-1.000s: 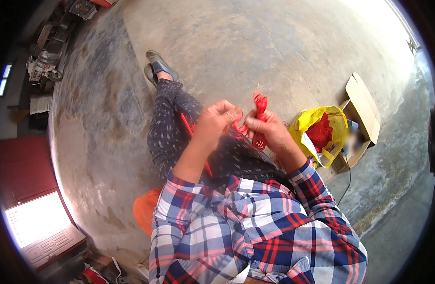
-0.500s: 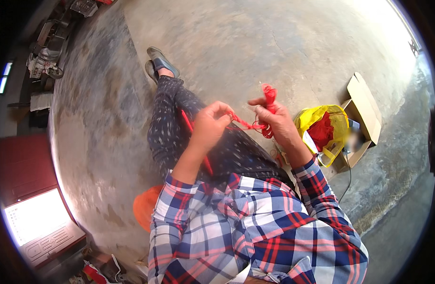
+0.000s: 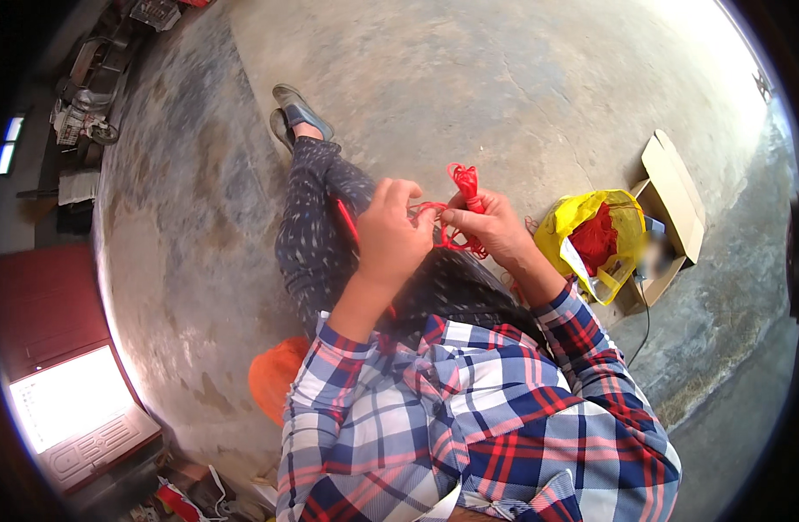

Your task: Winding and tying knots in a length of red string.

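Observation:
Above my lap, my right hand [image 3: 493, 228] is closed around a bundle of red cord [image 3: 466, 183], whose looped end sticks up past the fingers. Loose red loops hang below the bundle, between the two hands. My left hand [image 3: 397, 224] pinches a stretch of the same cord close to the right fingertips, thumb and forefinger together. Across my dark patterned trousers lies a thin red stick-like thing [image 3: 347, 221], partly hidden by my left forearm.
On the floor to the right, a yellow bag [image 3: 551, 237] holds red material [image 3: 594, 241]. An open cardboard box [image 3: 675, 187] stands beside it, with a dark cable [image 3: 647, 326] trailing out. Something orange [image 3: 276, 377] shows by my left hip. A dark red door [image 3: 47, 300] is at far left.
My hands have come closer together, and the cord that was stretched between them is now bunched in loops. The bundle in my right hand has shifted left.

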Available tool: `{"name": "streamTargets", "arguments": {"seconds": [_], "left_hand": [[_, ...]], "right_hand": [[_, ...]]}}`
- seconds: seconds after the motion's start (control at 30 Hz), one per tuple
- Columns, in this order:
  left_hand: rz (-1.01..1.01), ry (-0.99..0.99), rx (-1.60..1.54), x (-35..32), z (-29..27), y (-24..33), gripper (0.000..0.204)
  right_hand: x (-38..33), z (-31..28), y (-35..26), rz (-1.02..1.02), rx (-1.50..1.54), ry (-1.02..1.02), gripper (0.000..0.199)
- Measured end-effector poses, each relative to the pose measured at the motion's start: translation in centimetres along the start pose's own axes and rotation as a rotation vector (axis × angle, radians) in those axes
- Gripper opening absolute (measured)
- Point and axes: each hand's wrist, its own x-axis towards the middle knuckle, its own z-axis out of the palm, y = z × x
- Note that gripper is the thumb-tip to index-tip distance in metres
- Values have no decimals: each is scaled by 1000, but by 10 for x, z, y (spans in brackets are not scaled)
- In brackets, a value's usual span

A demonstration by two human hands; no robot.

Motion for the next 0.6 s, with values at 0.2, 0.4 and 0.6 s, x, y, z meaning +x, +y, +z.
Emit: {"name": "streamTargets", "arguments": {"seconds": [0.2, 0.4, 0.6], "left_hand": [[59, 66, 122, 1, -4, -10, 28], [9, -45, -8, -7, -2, -20, 17], [98, -143, -128, 6, -2, -11, 18]], "right_hand": [[8, -31, 1, -37, 669, 498, 6], [-3, -49, -4, -117, 604, 278, 11], [-12, -33, -13, -111, 600, 168, 14]]}}
